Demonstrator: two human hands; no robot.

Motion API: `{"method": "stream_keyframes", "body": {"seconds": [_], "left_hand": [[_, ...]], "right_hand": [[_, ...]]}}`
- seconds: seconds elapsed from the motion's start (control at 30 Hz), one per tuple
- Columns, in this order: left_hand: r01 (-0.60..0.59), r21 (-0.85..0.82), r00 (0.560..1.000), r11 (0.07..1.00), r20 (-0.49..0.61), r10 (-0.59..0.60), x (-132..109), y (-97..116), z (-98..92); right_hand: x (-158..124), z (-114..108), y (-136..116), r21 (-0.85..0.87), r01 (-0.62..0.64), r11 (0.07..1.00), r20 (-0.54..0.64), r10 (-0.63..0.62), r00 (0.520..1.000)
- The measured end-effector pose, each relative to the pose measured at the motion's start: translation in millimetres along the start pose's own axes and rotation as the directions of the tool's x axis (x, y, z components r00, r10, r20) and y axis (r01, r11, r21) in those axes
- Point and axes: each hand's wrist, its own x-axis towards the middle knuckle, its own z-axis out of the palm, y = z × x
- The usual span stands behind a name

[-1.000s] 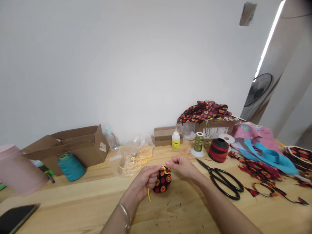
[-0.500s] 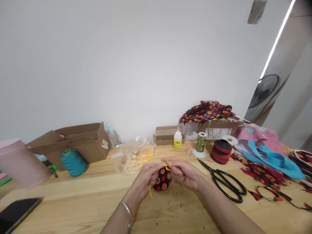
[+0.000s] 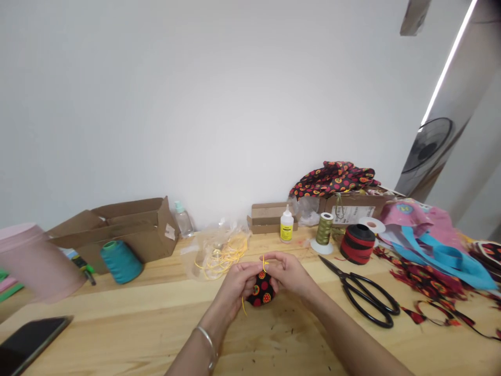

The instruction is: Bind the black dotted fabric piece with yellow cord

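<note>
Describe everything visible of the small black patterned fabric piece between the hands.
The small, rounded black fabric piece, patterned side facing the camera, has red dots and orange-red flower motifs. A thin yellow cord is at its top edge. The left hand grips its left side; the right hand covers its upper right. Whether it touches the pale wooden table is unclear.

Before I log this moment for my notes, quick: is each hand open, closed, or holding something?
Left hand: closed, holding the patterned fabric piece.
Right hand: closed, pinching the yellow cord at the piece's top edge.
</note>
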Motion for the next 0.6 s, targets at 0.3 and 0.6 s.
{"method": "stream_keyframes", "body": {"seconds": [0.3, 0.6], "left_hand": [[-0.054, 0.094, 0.997, 0.994, -0.042, 0.058, 2.7, -4.6, -1.3], [-0.024, 0.082, 0.998, 0.996, -0.058, 0.028, 2.9, -3.5, -1.0]], "right_hand": [[1.1, 1.5, 12.8, -0.231, 0.047, 0.972, -0.045, -0.059, 0.997], [-4.1, -1.1, 6.5, -0.691, 0.155, 0.706, -0.122, -0.325, 0.938]]}}
